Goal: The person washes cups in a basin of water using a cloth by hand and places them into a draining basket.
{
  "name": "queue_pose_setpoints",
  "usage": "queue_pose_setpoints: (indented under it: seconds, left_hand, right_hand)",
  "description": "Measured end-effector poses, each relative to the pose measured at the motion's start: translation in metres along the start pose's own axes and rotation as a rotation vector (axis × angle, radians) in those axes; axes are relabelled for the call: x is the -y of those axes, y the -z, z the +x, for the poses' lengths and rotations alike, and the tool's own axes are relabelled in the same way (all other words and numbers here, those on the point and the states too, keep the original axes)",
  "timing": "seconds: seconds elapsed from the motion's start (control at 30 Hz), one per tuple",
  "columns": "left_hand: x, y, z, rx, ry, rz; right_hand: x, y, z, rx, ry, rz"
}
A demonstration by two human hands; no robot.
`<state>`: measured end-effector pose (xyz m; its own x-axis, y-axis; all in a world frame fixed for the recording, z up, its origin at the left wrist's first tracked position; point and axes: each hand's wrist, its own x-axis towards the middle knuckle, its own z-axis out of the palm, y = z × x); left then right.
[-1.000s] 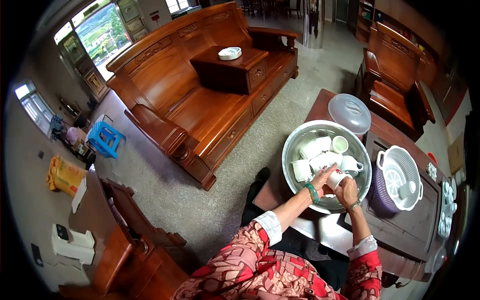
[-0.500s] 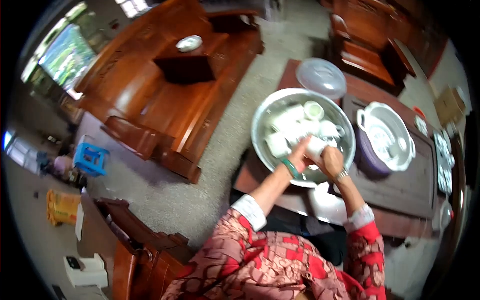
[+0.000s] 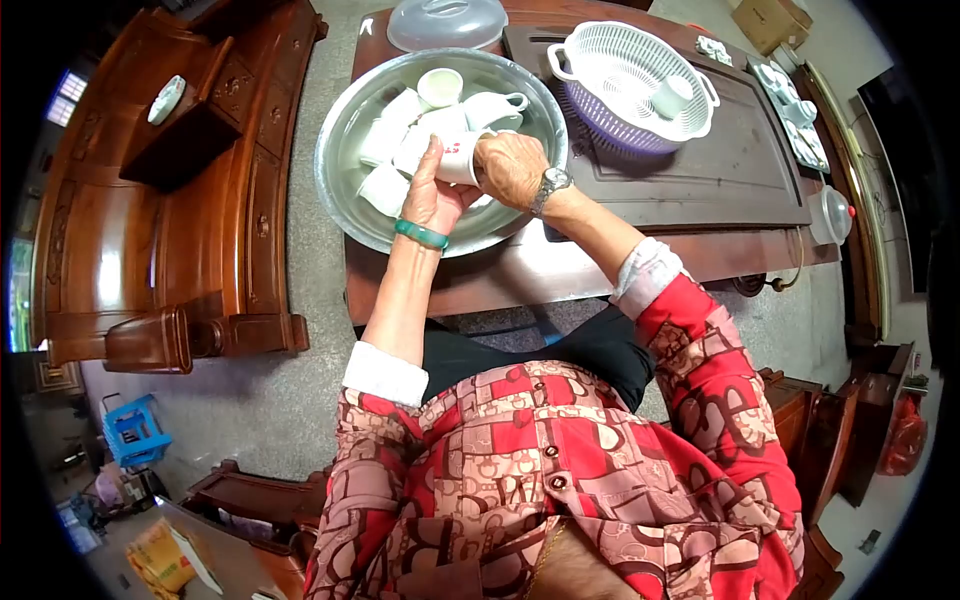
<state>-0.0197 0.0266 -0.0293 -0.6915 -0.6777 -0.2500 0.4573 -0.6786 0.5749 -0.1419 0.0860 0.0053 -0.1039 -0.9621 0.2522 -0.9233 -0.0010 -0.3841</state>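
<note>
A white cup with red marks [image 3: 455,158] is held over a wide metal basin [image 3: 332,190]. My left hand [image 3: 432,203], with a green bangle at its wrist, grips the cup from below and the left. At the cup's right end my right hand [image 3: 512,170], wearing a watch, is curled with its fingertips hidden, perhaps inside the cup. In the basin's water lie several white cups [image 3: 440,87], one with a handle [image 3: 492,110]. To the right, one white cup [image 3: 672,96] rests in a white colander [image 3: 622,50] nested in a purple basket [image 3: 600,125].
The basin stands on a dark wooden table [image 3: 690,195]. A translucent plastic lid [image 3: 447,22] lies behind the basin. A tray of small cups [image 3: 795,112] is at the table's right end. A wooden bench [image 3: 195,230] and a blue stool [image 3: 135,430] are on the left.
The view has swung down and to the right, so the basin appears higher and further left. Both hands remain on the white cup, which now shows its red marks.
</note>
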Motion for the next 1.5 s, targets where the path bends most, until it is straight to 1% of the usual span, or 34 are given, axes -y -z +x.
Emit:
queue_pose_setpoints:
  seconds: [0.07, 0.1, 0.13, 0.17, 0.2, 0.23, 0.3, 0.33, 0.37, 0.4, 0.43, 0.47, 0.5, 0.53, 0.57, 0.6, 0.63, 0.7, 0.73, 0.77, 0.87, 0.9, 0.97, 1.03, 1.1, 1.13, 1.17, 1.23, 1.3, 1.33, 1.37, 1.43, 1.47, 1.5]
  left_hand:
    - [0.001, 0.002, 0.0, -0.005, 0.001, -0.006]
    - [0.0, 0.001, -0.002, -0.013, 0.002, -0.015]
    - [-0.001, 0.0, -0.003, -0.014, 0.002, -0.016]
    - [-0.003, -0.001, -0.005, 0.05, -0.004, -0.049]
    - [-0.005, 0.0, -0.006, 0.115, -0.009, -0.08]
    - [-0.006, 0.002, -0.007, 0.115, -0.006, -0.077]
    - [-0.007, 0.004, -0.007, 0.184, -0.022, -0.025]
    - [-0.005, 0.003, -0.006, 0.186, -0.019, -0.027]
    - [-0.001, 0.001, -0.004, 0.073, -0.048, -0.006]
    - [0.001, 0.0, -0.002, -0.039, -0.077, 0.016]
    - [0.003, 0.003, 0.002, -0.036, -0.073, 0.02]
    - [0.003, 0.008, 0.007, -0.075, -0.102, -0.012]
    - [0.001, 0.008, 0.008, -0.116, -0.132, -0.045]
    - [-0.003, 0.01, 0.008, -0.233, -0.114, -0.102]
    - [-0.01, 0.013, 0.008, -0.212, -0.116, -0.189]
    - [-0.014, 0.009, 0.005, -0.258, -0.168, -0.23]
    - [-0.017, 0.007, 0.001, -0.308, -0.219, -0.27]
    - [-0.016, 0.014, 0.003, -0.285, -0.262, -0.25]
    - [-0.014, 0.013, 0.003, -0.254, -0.262, -0.267]
    - [-0.013, 0.012, 0.003, -0.221, -0.261, -0.283]
    - [-0.011, 0.017, 0.004, -0.14, -0.218, -0.299]
    - [-0.011, 0.019, 0.003, -0.097, -0.204, -0.31]
    - [-0.01, 0.021, 0.004, -0.123, -0.196, -0.29]
    - [-0.01, 0.023, 0.006, -0.232, -0.166, -0.284]
    - [-0.01, 0.023, 0.01, -0.223, -0.179, -0.274]
    - [-0.009, 0.019, 0.012, -0.272, -0.216, -0.286]
    - [-0.009, 0.017, 0.012, -0.322, -0.25, -0.296]
    - [-0.009, 0.019, 0.012, -0.293, -0.241, -0.33]
    - [-0.007, 0.013, 0.014, -0.198, -0.246, -0.282]
    - [-0.01, 0.001, 0.005, -0.149, -0.249, -0.223]
    - [-0.009, 0.001, 0.006, -0.148, -0.248, -0.222]
    - [-0.003, 0.014, 0.013, -0.043, -0.287, -0.102]
    - [0.004, 0.037, 0.023, 0.095, -0.42, 0.088]
    - [0.006, 0.038, 0.022, 0.099, -0.483, 0.173]
  right_hand:
    - [-0.001, -0.002, 0.003, 0.068, 0.024, -0.036]
    - [-0.003, -0.006, 0.006, 0.069, 0.026, -0.038]
    - [-0.004, -0.012, 0.01, 0.063, -0.035, 0.093]
    - [-0.006, -0.017, 0.012, 0.056, -0.097, 0.227]
    - [0.0, -0.004, 0.011, 0.279, -0.416, 0.724]
    - [0.004, 0.004, 0.009, 0.276, -0.418, 0.727]
    - [0.008, 0.013, 0.006, 0.338, -0.526, 0.99]
    - [0.002, 0.008, 0.006, 0.349, -0.489, 0.916]
    - [-0.004, 0.001, 0.007, 0.347, -0.491, 0.914]
    - [-0.002, -0.001, 0.008, 0.221, -0.25, 0.553]
    - [-0.001, -0.001, 0.008, 0.092, -0.016, 0.192]
    - [-0.002, 0.0, 0.005, 0.097, -0.054, 0.148]
    - [-0.001, 0.006, 0.006, 0.094, -0.059, 0.152]
    - [-0.003, 0.01, 0.007, 0.095, -0.132, 0.19]
    - [-0.007, 0.014, 0.008, 0.098, -0.203, 0.228]
    - [-0.015, 0.017, 0.01, 0.082, -0.266, 0.297]
    - [-0.023, 0.012, 0.009, -0.112, -0.149, 0.285]
    - [-0.03, 0.012, 0.005, -0.035, -0.231, 0.271]
    - [-0.026, 0.01, 0.003, 0.022, -0.218, 0.21]
    - [-0.022, 0.007, 0.002, 0.134, -0.198, 0.081]
    - [-0.008, -0.011, -0.011, 0.177, -0.078, -0.054]
    - [-0.004, -0.017, -0.01, 0.23, -0.089, -0.084]
    - [-0.007, -0.036, -0.01, 0.272, -0.076, -0.152]
    - [-0.007, -0.032, -0.008, 0.275, -0.071, -0.149]
    - [-0.01, -0.02, -0.009, 0.085, -0.279, 0.108]
    - [-0.012, -0.016, -0.006, -0.053, -0.296, 0.184]
    - [-0.015, -0.011, -0.002, -0.066, -0.348, 0.245]
    - [-0.007, -0.002, 0.004, -0.252, -0.251, 0.45]
    - [0.006, 0.01, 0.006, -0.373, -0.17, 0.488]
    - [0.016, 0.017, 0.006, -0.373, -0.131, 0.483]
    - [0.026, 0.024, 0.005, -0.371, -0.09, 0.48]
    - [0.043, 0.027, 0.003, -0.407, 0.078, 0.328]
    - [0.047, 0.024, 0.002, -0.314, 0.105, 0.194]
    - [0.05, 0.021, 0.002, -0.219, 0.132, 0.06]
